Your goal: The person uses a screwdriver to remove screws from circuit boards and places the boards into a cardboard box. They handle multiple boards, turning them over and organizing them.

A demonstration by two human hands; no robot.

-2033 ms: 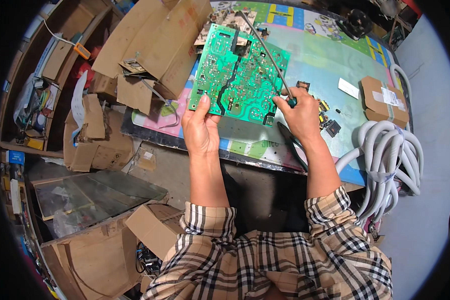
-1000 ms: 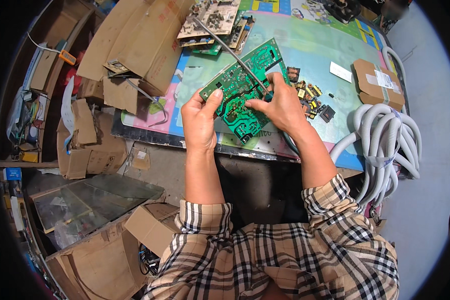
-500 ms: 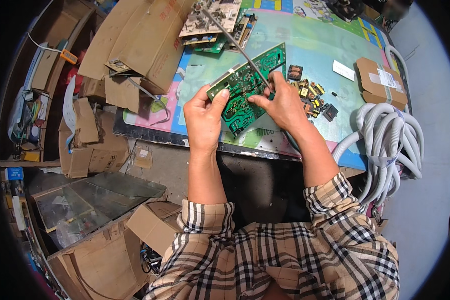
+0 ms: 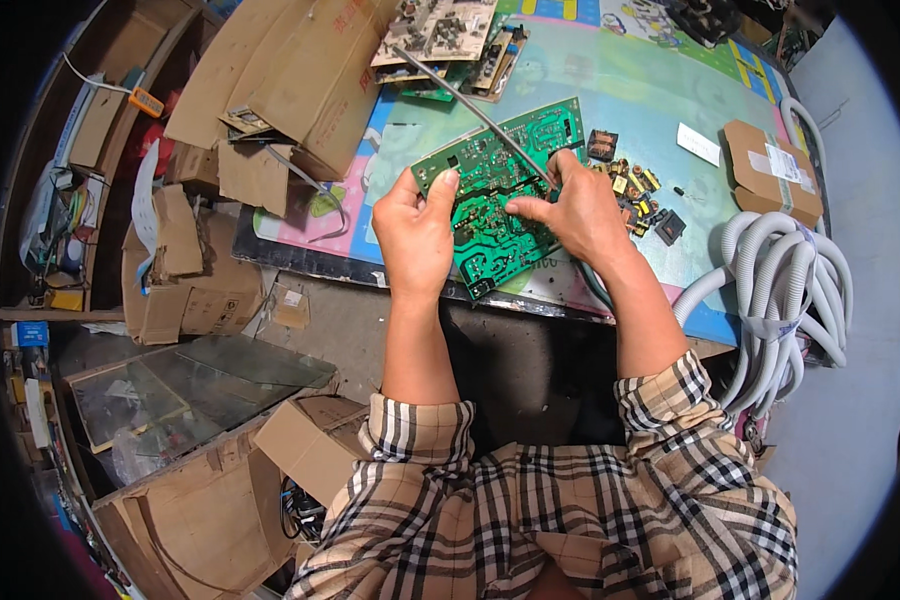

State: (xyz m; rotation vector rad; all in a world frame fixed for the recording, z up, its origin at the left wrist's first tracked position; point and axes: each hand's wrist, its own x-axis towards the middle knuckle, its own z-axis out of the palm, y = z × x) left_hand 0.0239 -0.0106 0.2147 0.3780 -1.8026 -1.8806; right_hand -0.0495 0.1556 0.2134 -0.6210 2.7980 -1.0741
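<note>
My left hand grips the left edge of a green circuit board, thumb on the face turned toward me. The board is tilted above the near part of the table, its solder traces and small parts showing. My right hand is closed round a long grey metal rod, which slants across the board toward the far left. The right thumb rests on or close to the board's face. A dark cord shows below the right hand. The rod's end inside the hand is hidden.
Loose coils and components lie right of the board. More circuit boards are stacked at the back, beside a large cardboard box. A small carton and coiled grey corrugated hose sit at the right. Shelves stand left.
The board has turned its face more toward me and sits slightly lower in the picture. Both hands shifted a little right, still holding the board and the rod.
</note>
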